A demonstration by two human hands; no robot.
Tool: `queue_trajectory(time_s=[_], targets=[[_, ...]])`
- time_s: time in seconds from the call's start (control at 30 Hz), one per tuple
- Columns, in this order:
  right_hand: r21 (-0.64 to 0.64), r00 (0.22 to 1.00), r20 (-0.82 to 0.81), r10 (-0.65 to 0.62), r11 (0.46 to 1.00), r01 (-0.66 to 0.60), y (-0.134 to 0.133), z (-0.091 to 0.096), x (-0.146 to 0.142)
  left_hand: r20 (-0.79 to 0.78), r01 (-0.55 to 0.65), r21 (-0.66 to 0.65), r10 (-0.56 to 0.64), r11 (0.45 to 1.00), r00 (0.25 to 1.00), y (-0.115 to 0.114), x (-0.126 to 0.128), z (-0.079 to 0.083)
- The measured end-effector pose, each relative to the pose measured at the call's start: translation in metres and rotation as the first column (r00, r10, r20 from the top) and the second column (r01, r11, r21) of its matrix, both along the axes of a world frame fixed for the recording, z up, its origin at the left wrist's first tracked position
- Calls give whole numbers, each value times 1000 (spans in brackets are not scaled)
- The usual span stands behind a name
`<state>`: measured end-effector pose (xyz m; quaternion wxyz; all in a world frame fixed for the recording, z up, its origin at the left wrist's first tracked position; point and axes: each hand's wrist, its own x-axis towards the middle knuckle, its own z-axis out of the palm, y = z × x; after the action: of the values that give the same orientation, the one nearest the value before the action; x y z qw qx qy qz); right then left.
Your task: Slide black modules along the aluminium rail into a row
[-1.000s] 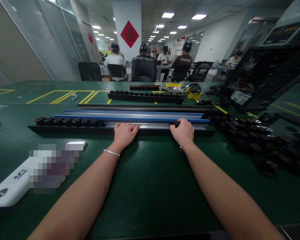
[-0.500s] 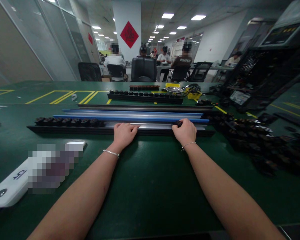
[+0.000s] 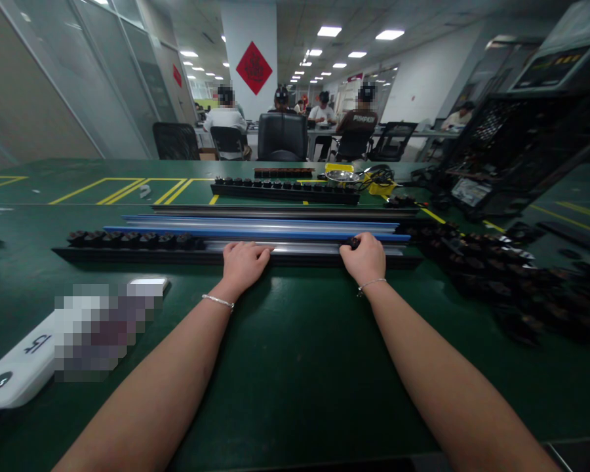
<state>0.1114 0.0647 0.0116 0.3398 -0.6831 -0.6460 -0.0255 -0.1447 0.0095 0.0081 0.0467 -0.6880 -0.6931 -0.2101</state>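
A long black rail (image 3: 142,254) with a silver channel lies across the green table (image 3: 295,367). A row of small black parts (image 3: 132,238) sits in its left end. My left hand (image 3: 243,262) rests on the rail's middle, fingers curled over the near edge. My right hand (image 3: 365,258) is closed on a small black part (image 3: 353,243) held at the channel, further right. Blue-edged silver rails (image 3: 260,229) lie just behind.
A heap of loose black parts (image 3: 501,275) covers the table at right. A filled black rail (image 3: 285,190), a metal dish (image 3: 343,176) and a yellow box stand further back. A white device (image 3: 24,360) lies at near left. Seated people work beyond.
My right hand with the black part has shifted slightly to the right along the rail. My left hand has stayed in place.
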Motion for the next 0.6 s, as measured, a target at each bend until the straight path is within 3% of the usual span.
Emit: queue_trajectory(time_s=[0.6], targets=[[-8,1000,1,-29,1000,29,2,-1,5,-5,-7,-18,7,1000,1000,0,1,1]])
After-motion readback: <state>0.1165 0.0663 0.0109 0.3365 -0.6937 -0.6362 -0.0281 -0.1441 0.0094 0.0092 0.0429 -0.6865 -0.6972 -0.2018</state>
